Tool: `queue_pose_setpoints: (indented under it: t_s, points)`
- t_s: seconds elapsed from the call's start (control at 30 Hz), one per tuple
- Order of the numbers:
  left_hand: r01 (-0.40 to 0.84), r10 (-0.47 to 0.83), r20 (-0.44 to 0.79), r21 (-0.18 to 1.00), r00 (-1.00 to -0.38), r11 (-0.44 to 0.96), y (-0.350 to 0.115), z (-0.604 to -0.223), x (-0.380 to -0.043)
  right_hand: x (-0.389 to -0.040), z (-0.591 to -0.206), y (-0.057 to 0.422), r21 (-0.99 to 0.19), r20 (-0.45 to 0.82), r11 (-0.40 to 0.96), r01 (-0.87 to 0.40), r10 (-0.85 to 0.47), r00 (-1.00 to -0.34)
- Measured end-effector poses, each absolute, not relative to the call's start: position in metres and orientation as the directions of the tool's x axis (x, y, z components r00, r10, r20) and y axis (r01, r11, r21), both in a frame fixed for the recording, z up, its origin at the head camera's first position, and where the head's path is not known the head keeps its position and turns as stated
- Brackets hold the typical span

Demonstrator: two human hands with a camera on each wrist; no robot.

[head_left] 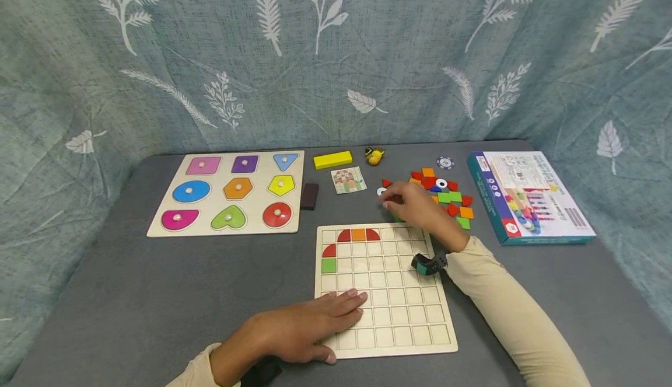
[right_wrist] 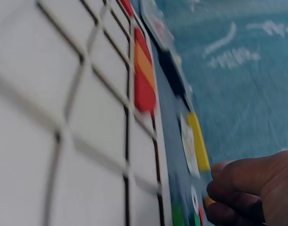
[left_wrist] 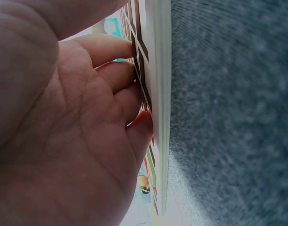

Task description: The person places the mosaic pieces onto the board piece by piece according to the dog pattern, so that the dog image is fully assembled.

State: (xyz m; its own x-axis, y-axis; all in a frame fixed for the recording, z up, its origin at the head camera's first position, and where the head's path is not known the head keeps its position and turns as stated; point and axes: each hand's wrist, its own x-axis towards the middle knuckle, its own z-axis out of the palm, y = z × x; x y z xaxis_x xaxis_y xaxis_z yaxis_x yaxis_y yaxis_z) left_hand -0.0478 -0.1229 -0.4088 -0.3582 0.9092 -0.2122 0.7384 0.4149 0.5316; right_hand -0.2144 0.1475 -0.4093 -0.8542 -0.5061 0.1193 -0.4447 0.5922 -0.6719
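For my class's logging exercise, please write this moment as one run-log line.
left hand: rests on board; right hand: near loose pieces, grip unclear; board: orange square between two red pieces, far row

A pale wooden grid board (head_left: 391, 311) is laid flat at the lower centre of the frame, its lower left being touched by the left hand (head_left: 310, 326); in its top row an orange square (head_left: 358, 234) is set between two red round-cornered pieces (head_left: 343, 236); in its left column a red piece (head_left: 329, 251) is seated directly above a green square (head_left: 328, 265); loose red, orange, green and blue pieces (head_left: 448, 197) are scattered right of centre, partly overlapped by the right hand (head_left: 415, 203).
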Motion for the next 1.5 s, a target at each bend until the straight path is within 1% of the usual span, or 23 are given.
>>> queue_pose_setpoints:
  t_s: [0.2,0.33,0.43,0.67,0.87,1.2,1.33,1.5]
  points:
    - [0.736,0.909,-0.209,0.534,-0.360,0.415,-0.122,-0.408,-0.047,-0.227,-0.413,0.178,-0.634,0.167,0.654,-0.413,-0.405,-0.899]
    - [0.732,0.909,-0.211,0.540,-0.360,0.415,-0.122,-0.409,-0.047,-0.234,-0.417,0.191,-0.594,0.171,0.718,-0.363,-0.328,-0.929]
    - [0.728,0.908,-0.216,0.544,-0.359,0.417,-0.122,-0.409,-0.048,-0.237,-0.419,0.197,-0.562,0.158,0.757,-0.334,-0.298,-0.941]
    - [0.723,0.907,-0.215,0.549,-0.362,0.419,-0.122,-0.409,-0.048,-0.240,-0.423,0.201,-0.501,0.148,0.804,-0.320,-0.284,-0.947]
    - [0.717,0.908,-0.209,0.560,-0.363,0.415,-0.122,-0.410,-0.047,-0.241,-0.420,0.200,-0.463,0.108,0.825,-0.324,-0.311,-0.944]
    - [0.714,0.910,-0.198,0.568,-0.365,0.410,-0.123,-0.411,-0.047,-0.240,-0.416,0.199,-0.464,0.049,0.837,-0.290,-0.303,-0.952]
    - [0.726,0.910,-0.192,0.553,-0.367,0.409,-0.122,-0.412,-0.046,-0.242,-0.414,0.200,-0.451,0.020,0.858,-0.248,-0.268,-0.963]
    - [0.726,0.907,-0.195,0.546,-0.374,0.417,-0.122,-0.411,-0.046,-0.241,-0.410,0.202,-0.473,-0.046,0.859,-0.196,-0.247,-0.968]
